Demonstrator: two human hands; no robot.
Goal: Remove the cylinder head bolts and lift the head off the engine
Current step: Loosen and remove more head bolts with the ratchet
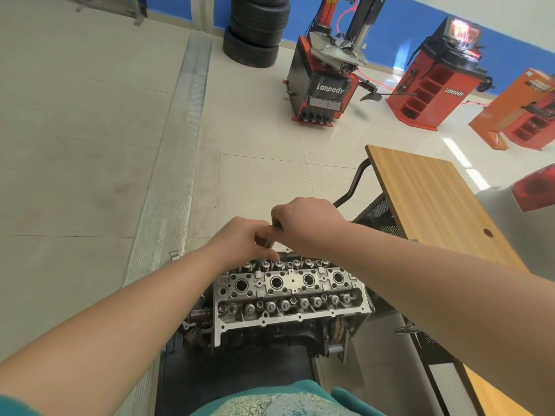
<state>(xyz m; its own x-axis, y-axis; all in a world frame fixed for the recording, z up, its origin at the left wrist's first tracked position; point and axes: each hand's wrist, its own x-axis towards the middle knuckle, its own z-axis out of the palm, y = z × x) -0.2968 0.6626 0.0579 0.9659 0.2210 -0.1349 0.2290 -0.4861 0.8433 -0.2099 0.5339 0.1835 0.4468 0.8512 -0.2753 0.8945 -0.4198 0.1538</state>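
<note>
Hovering together, both hands (240,238) (306,225) grip something above cylinder head (288,295).

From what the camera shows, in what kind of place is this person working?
Most likely a car repair or training workshop. A stack of tyres stands by the blue wall, a red tyre changer is on the tiled floor, and a bare cylinder head sits in front of the person.

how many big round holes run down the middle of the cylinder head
4, in one row along the middle of the cylinder head: far left, centre-left, centre-right, far right. None looks hidden.
</note>
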